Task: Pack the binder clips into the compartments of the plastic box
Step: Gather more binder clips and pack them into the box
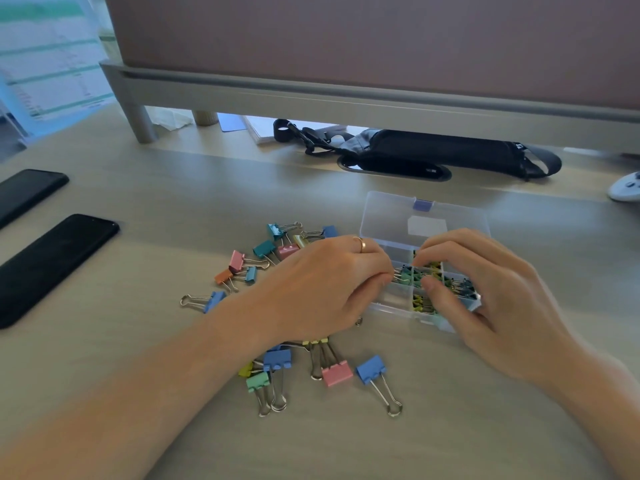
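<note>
Plastic box [384,216], label [426,226] unreadable, left hand [329,282], right hand [485,289] curled over clips [411,277], grip unclear

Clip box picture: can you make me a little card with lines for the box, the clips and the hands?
plastic box: clear, lid open, on the desk
inside: packed clips in some compartments, others look bare
loose clips: scattered on the desk, left of and in front of the box
left hand: fingertips at the box's left side, ring on one finger
right hand: fingers curled over the middle compartments
holding anything: too blurred to tell
also: two black phones at far left
</note>
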Demonstrator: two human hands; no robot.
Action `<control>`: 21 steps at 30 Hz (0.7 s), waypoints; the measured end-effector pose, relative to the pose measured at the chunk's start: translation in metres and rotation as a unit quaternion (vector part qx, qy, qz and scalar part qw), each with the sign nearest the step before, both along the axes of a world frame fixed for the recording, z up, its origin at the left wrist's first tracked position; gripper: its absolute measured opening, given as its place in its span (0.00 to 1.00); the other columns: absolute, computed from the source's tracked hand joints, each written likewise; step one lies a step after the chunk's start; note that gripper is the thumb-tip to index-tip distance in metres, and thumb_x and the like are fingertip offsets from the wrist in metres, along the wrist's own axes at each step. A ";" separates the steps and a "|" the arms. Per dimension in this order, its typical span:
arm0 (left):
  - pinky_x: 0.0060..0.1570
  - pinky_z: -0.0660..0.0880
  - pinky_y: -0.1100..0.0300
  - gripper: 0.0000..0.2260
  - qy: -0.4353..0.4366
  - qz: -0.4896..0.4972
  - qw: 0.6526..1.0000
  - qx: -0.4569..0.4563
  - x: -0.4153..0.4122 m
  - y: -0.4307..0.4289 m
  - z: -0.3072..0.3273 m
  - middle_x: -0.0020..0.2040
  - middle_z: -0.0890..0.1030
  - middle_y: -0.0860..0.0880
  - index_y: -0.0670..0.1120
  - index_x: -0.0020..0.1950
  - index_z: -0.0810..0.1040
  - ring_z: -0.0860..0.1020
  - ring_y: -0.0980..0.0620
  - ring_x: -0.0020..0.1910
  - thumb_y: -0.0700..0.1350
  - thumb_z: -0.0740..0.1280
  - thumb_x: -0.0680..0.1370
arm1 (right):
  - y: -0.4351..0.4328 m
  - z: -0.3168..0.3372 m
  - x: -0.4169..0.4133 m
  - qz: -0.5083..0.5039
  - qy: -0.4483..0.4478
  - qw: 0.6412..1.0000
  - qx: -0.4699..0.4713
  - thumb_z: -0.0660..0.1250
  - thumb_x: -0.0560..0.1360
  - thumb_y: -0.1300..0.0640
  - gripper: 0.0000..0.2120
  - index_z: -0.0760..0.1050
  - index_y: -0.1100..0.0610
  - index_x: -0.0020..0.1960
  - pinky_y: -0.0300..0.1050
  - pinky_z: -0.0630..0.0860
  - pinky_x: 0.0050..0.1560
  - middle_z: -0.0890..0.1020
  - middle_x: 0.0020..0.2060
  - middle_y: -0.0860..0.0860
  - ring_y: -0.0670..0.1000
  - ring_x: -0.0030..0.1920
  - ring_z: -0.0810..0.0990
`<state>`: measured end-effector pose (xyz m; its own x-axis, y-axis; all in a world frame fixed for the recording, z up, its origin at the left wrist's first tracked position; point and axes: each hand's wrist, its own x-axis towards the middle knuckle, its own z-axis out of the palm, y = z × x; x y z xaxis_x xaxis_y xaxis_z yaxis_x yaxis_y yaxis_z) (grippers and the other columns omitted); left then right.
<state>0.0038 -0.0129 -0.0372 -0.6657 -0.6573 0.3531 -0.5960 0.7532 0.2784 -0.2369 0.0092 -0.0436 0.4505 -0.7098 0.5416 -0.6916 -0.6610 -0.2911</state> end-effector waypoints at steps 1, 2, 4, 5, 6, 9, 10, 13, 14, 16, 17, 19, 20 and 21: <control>0.57 0.78 0.57 0.13 0.004 -0.001 1.000 0.000 0.000 0.000 -0.001 0.57 0.83 0.52 0.46 0.60 0.83 0.80 0.55 0.56 0.46 0.60 0.85 | 0.000 0.002 0.001 -0.003 -0.013 1.000 -0.002 0.64 0.82 0.53 0.11 0.81 0.56 0.57 0.49 0.78 0.57 0.81 0.54 0.46 0.50 0.56 0.81; 0.58 0.77 0.57 0.13 0.008 -0.001 1.000 0.003 -0.001 0.001 -0.002 0.58 0.83 0.52 0.46 0.60 0.83 0.80 0.55 0.56 0.46 0.60 0.85 | 0.000 0.004 0.002 -0.007 -0.027 1.000 -0.003 0.63 0.82 0.53 0.12 0.81 0.56 0.57 0.47 0.77 0.58 0.81 0.54 0.46 0.49 0.57 0.81; 0.60 0.76 0.59 0.13 0.022 0.003 1.000 0.014 0.000 0.001 -0.001 0.59 0.83 0.51 0.45 0.61 0.83 0.80 0.56 0.56 0.45 0.60 0.85 | -0.001 0.007 0.004 -0.017 -0.050 0.999 -0.005 0.62 0.82 0.53 0.12 0.81 0.56 0.57 0.41 0.75 0.59 0.81 0.54 0.46 0.45 0.57 0.80; 0.59 0.76 0.60 0.12 0.034 0.009 0.999 0.021 0.003 0.000 0.001 0.60 0.82 0.51 0.45 0.60 0.83 0.80 0.57 0.55 0.45 0.61 0.85 | -0.001 0.009 0.006 -0.024 -0.060 0.998 -0.004 0.61 0.82 0.53 0.11 0.80 0.56 0.57 0.35 0.73 0.60 0.81 0.53 0.46 0.42 0.58 0.78; 0.58 0.75 0.62 0.12 0.053 0.018 0.998 0.029 0.006 -0.002 0.005 0.59 0.83 0.51 0.44 0.60 0.83 0.80 0.58 0.54 0.44 0.61 0.85 | -0.002 0.011 0.007 -0.032 -0.071 0.997 -0.002 0.62 0.82 0.54 0.11 0.80 0.55 0.57 0.30 0.70 0.59 0.81 0.53 0.45 0.38 0.58 0.77; 0.54 0.76 0.59 0.12 0.124 0.087 0.986 0.064 0.024 -0.013 0.021 0.53 0.85 0.53 0.47 0.56 0.84 0.81 0.58 0.51 0.45 0.61 0.84 | -0.005 0.022 0.018 -0.054 -0.120 0.991 0.018 0.65 0.82 0.56 0.05 0.78 0.52 0.57 0.25 0.70 0.54 0.81 0.51 0.43 0.38 0.55 0.78; 0.54 0.77 0.57 0.12 0.138 0.120 0.979 0.088 0.032 -0.018 0.026 0.51 0.85 0.54 0.48 0.55 0.85 0.82 0.57 0.50 0.45 0.61 0.85 | -0.007 0.026 0.024 -0.055 -0.139 0.988 0.031 0.67 0.82 0.57 0.04 0.77 0.50 0.56 0.27 0.72 0.52 0.81 0.51 0.41 0.40 0.54 0.79; 0.52 0.81 0.56 0.14 0.205 0.183 0.944 0.181 0.050 -0.030 0.033 0.45 0.86 0.53 0.47 0.51 0.84 0.83 0.57 0.47 0.44 0.59 0.86 | -0.012 0.035 0.052 -0.018 -0.150 0.986 0.070 0.69 0.78 0.58 0.04 0.78 0.50 0.51 0.34 0.76 0.49 0.82 0.46 0.38 0.42 0.49 0.81; 0.51 0.81 0.56 0.15 0.247 0.187 0.925 0.220 0.054 -0.032 0.033 0.45 0.86 0.51 0.45 0.50 0.84 0.84 0.55 0.46 0.44 0.58 0.86 | -0.014 0.035 0.063 0.000 -0.135 0.987 0.088 0.71 0.77 0.58 0.04 0.79 0.50 0.49 0.34 0.77 0.49 0.82 0.44 0.38 0.42 0.48 0.82; 0.50 0.80 0.56 0.17 0.332 0.187 0.877 0.292 0.057 -0.036 0.032 0.48 0.86 0.47 0.41 0.51 0.83 0.84 0.52 0.47 0.44 0.56 0.87 | -0.017 0.032 0.085 0.031 -0.081 0.987 0.133 0.73 0.77 0.60 0.07 0.81 0.48 0.49 0.33 0.76 0.50 0.83 0.42 0.37 0.39 0.47 0.81; 0.50 0.79 0.55 0.18 0.364 0.185 0.857 0.315 0.058 -0.037 0.031 0.49 0.86 0.46 0.40 0.51 0.83 0.84 0.50 0.46 0.45 0.55 0.87 | -0.019 0.030 0.095 0.044 -0.049 0.985 0.158 0.74 0.77 0.60 0.07 0.82 0.48 0.50 0.33 0.76 0.51 0.84 0.43 0.38 0.38 0.48 0.81; 0.51 0.78 0.52 0.20 0.407 0.173 0.829 0.341 0.057 -0.038 0.030 0.50 0.86 0.43 0.40 0.52 0.82 0.84 0.47 0.47 0.47 0.53 0.88 | -0.024 0.028 0.112 0.060 0.008 0.981 0.185 0.74 0.78 0.59 0.08 0.83 0.48 0.55 0.36 0.78 0.55 0.85 0.49 0.40 0.39 0.51 0.81; 0.52 0.78 0.49 0.21 0.420 0.167 0.821 0.349 0.057 -0.039 0.029 0.51 0.86 0.42 0.40 0.52 0.82 0.83 0.46 0.47 0.48 0.52 0.88 | -0.027 0.028 0.118 0.061 0.030 0.980 0.188 0.74 0.78 0.58 0.09 0.83 0.48 0.57 0.41 0.79 0.57 0.85 0.51 0.41 0.41 0.53 0.81; 0.53 0.78 0.48 0.22 0.425 0.167 0.817 0.351 0.057 -0.039 0.028 0.51 0.86 0.42 0.40 0.52 0.82 0.83 0.46 0.47 0.49 0.52 0.88 | -0.029 0.028 0.124 0.062 0.046 0.979 0.188 0.73 0.78 0.58 0.10 0.83 0.48 0.58 0.45 0.80 0.58 0.84 0.53 0.41 0.41 0.54 0.81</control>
